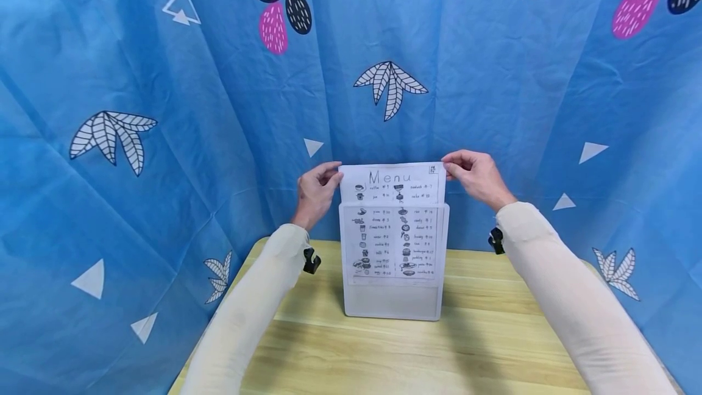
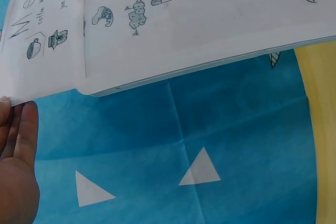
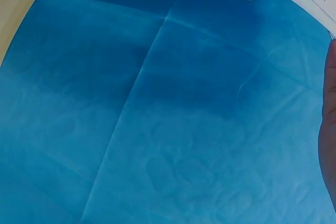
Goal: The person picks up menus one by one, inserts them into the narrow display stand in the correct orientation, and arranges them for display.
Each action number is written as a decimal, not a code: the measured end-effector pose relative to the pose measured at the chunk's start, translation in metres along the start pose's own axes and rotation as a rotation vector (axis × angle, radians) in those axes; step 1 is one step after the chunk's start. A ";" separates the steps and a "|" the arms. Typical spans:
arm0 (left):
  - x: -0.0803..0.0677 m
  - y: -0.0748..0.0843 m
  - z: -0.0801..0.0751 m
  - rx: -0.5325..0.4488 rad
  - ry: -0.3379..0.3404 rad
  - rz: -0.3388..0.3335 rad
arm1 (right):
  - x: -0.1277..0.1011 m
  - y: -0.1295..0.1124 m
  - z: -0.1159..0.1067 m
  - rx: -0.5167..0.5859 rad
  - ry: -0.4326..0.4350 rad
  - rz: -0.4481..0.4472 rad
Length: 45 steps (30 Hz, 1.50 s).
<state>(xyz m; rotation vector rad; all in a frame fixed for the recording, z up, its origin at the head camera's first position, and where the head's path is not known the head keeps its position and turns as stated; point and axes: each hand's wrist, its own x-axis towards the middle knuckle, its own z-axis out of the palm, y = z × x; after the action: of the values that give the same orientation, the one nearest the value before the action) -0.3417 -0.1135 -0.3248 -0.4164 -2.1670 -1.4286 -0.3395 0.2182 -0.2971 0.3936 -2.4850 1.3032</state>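
Note:
A white paper menu [image 1: 389, 177] with a handwritten heading and small food drawings stands partly inside a clear, white-edged sign holder [image 1: 392, 302]. Its top strip sticks out above the holder's upper rim, and its lower edge shows through the front, above the holder's bottom. My left hand [image 1: 318, 192] pinches the menu's upper left corner between thumb and fingers. At the upper right corner, my right hand [image 1: 476, 174] pinches the paper in the same way. In the left wrist view the fingers [image 2: 27, 129] meet the paper's edge beside the holder.
The holder is upright over a light wooden table [image 1: 384, 352]. A blue patterned curtain [image 1: 466, 96] hangs behind and along both sides. Black wrist mounts sit on the left sleeve [image 1: 263, 279] and the right sleeve [image 1: 559, 279].

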 end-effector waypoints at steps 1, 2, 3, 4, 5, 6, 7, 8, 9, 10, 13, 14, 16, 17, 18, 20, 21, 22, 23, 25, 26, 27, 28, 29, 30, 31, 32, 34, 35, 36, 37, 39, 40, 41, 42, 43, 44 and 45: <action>0.000 0.000 0.000 0.001 0.001 0.004 | 0.000 0.000 0.000 0.000 0.000 0.000; 0.000 0.000 0.000 0.001 0.002 0.008 | 0.000 0.000 0.000 0.001 0.002 0.002; 0.000 0.000 0.000 0.002 0.003 0.012 | 0.000 0.001 0.001 0.000 0.001 0.003; 0.000 -0.001 0.000 0.005 0.004 0.013 | -0.001 0.001 0.001 0.000 0.000 0.006; 0.000 -0.001 0.001 0.007 0.004 0.013 | -0.001 0.001 0.001 -0.003 -0.002 0.009; 0.000 -0.001 0.001 0.009 0.004 0.013 | -0.001 0.002 0.001 -0.007 -0.002 0.016; 0.000 -0.002 0.001 0.011 0.003 0.012 | -0.001 0.002 0.001 -0.011 -0.005 0.021; 0.000 -0.002 0.001 0.011 0.003 0.008 | -0.001 0.003 0.001 -0.012 -0.006 0.027; -0.001 -0.002 0.001 0.011 0.002 0.003 | -0.001 0.004 0.001 -0.015 -0.009 0.030; -0.001 -0.003 0.001 0.012 0.001 -0.002 | -0.001 0.004 0.002 -0.017 -0.013 0.032; -0.003 -0.004 0.001 0.015 -0.002 -0.011 | -0.002 0.006 0.003 -0.012 -0.016 0.033; -0.003 -0.004 0.001 0.016 -0.004 -0.012 | -0.002 0.006 0.003 -0.010 -0.019 0.030; -0.003 -0.005 0.001 0.019 -0.004 -0.009 | -0.002 0.006 0.004 -0.002 -0.020 0.026; -0.004 -0.006 0.001 0.019 -0.003 -0.006 | -0.003 0.006 0.004 0.003 -0.019 0.026; -0.004 -0.007 0.001 0.019 -0.001 -0.003 | -0.003 0.007 0.004 0.006 -0.019 0.021; -0.004 -0.008 0.001 0.021 0.003 0.003 | -0.003 0.007 0.005 0.007 -0.016 0.008; -0.005 -0.008 0.001 0.021 0.004 0.006 | -0.003 0.008 0.005 0.007 -0.013 0.003; -0.005 -0.009 0.001 0.022 0.005 0.007 | -0.003 0.009 0.005 0.008 -0.011 -0.002; -0.005 -0.009 0.001 0.023 0.005 0.008 | -0.003 0.009 0.006 0.005 -0.011 -0.009; -0.006 -0.010 0.001 0.022 0.001 0.006 | -0.004 0.011 0.006 0.005 -0.011 -0.017; -0.006 -0.010 0.001 0.019 -0.003 0.004 | -0.004 0.012 0.006 0.003 -0.013 -0.016; -0.006 -0.011 0.001 0.018 -0.007 0.001 | -0.005 0.012 0.006 0.001 -0.014 -0.014; -0.006 -0.011 0.001 0.017 -0.011 -0.002 | -0.005 0.013 0.007 0.002 -0.017 -0.011; -0.007 -0.012 0.001 0.017 -0.014 -0.004 | -0.006 0.013 0.007 0.002 -0.019 -0.008; -0.007 -0.012 0.001 0.017 -0.018 -0.006 | -0.006 0.014 0.007 0.005 -0.021 -0.006; -0.007 -0.012 0.001 0.019 -0.021 -0.006 | -0.006 0.014 0.007 0.006 -0.022 -0.005; -0.007 -0.012 0.000 0.021 -0.023 -0.006 | -0.007 0.014 0.007 0.008 -0.023 -0.006; -0.008 -0.012 0.000 0.023 -0.027 -0.005 | -0.007 0.014 0.006 0.021 -0.028 -0.008; -0.008 -0.012 0.000 0.025 -0.029 -0.005 | -0.007 0.014 0.006 0.023 -0.029 -0.009; -0.008 -0.012 0.000 0.023 -0.030 -0.006 | -0.008 0.014 0.006 0.027 -0.030 -0.008; -0.008 -0.013 0.000 0.022 -0.032 -0.009 | -0.008 0.014 0.006 0.030 -0.033 -0.006; -0.009 -0.013 -0.001 0.019 -0.035 -0.017 | -0.008 0.014 0.006 0.031 -0.038 0.003; -0.009 -0.013 -0.001 0.020 -0.037 -0.023 | -0.008 0.014 0.006 0.029 -0.041 0.007; -0.009 -0.013 -0.001 0.022 -0.039 -0.028 | -0.008 0.014 0.007 0.026 -0.042 0.012; -0.010 -0.013 -0.001 0.023 -0.042 -0.033 | -0.008 0.014 0.007 0.024 -0.043 0.015; -0.010 -0.014 0.000 0.025 -0.044 -0.036 | -0.008 0.015 0.007 0.021 -0.044 0.016; -0.011 -0.014 0.000 0.030 -0.046 -0.038 | -0.009 0.015 0.008 0.018 -0.045 0.016; -0.011 -0.014 0.000 0.031 -0.048 -0.041 | -0.009 0.016 0.008 0.019 -0.046 0.016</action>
<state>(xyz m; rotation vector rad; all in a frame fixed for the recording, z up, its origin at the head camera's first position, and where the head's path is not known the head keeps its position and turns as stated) -0.3398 -0.1193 -0.3420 -0.4011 -2.2454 -1.4185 -0.3382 0.2212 -0.3165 0.4142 -2.5202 1.3397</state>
